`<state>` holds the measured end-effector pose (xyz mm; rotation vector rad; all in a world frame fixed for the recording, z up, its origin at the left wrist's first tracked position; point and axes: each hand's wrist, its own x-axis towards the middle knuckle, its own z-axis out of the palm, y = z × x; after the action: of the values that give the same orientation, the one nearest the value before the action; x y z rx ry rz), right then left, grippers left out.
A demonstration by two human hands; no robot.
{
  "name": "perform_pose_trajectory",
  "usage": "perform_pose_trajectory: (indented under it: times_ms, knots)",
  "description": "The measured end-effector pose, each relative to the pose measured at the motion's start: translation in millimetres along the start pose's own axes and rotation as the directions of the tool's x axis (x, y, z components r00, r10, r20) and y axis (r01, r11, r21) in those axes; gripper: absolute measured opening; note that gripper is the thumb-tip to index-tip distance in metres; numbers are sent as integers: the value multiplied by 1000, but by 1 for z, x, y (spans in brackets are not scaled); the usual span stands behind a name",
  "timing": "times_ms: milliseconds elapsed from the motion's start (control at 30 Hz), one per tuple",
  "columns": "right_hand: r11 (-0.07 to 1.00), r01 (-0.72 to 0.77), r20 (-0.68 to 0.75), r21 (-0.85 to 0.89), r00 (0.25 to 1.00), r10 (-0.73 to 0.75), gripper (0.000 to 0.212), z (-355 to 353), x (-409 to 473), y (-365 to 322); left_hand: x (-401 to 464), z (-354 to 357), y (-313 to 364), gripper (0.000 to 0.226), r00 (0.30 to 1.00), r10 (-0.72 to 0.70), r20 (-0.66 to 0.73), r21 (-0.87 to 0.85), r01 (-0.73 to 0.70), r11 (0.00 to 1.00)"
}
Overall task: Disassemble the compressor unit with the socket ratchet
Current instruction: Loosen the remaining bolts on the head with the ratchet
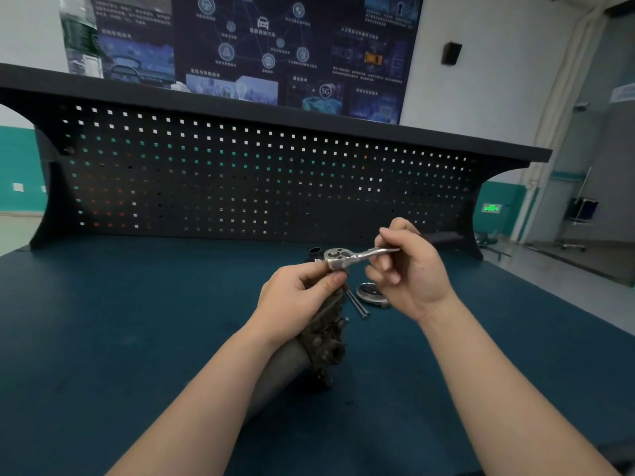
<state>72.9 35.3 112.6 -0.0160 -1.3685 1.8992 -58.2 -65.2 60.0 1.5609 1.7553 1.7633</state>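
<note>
The compressor unit [319,341], a dark grimy metal body, lies on the blue bench top [137,338] under my left forearm. Above its far end is the silver socket ratchet [347,257]. My left hand [299,297] pinches the socket just below the ratchet head, thumb in front. The ratchet's handle, which points right, is held in the curled fingers of my right hand [409,273]. What the socket sits on is hidden by my left hand.
Two long bolts [357,305] and a metal ring part [371,293] lie on the bench just right of the compressor. A small dark cylinder [314,252] stands behind the ratchet. A black pegboard back panel [240,180] closes off the far edge.
</note>
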Motion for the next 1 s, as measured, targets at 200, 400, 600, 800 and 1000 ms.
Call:
perform_pose_trajectory:
  times_ms: [200, 400, 600, 800, 1000]
  knots:
    - [977, -159, -410, -143, 908, 87, 43, 5, -10, -10, 1, 2, 2, 28, 999, -17, -31, -13, 17, 1000]
    - [824, 86, -483, -559, 774, -408, 40, 2, -27, -23, 1, 2, 1, 12, 1000, -14, -27, 63, 16, 998]
    - [-459, -182, -18, -869, 941, -339, 62, 8, -21, -45, 0, 1, 0, 10, 1000, -18, -20, 102, 19, 995]
    - [-630, -49, -81, -775, 997, 21, 88, 20, 4, -68, 1, -2, 0, 10, 1000, -26, 5, 98, 25, 995]
    - [-565, 123, -3, -816, 976, 216, 43, 30, -18, -83, 4, 0, -1, 15, 1000, -20, -20, 117, 23, 993]
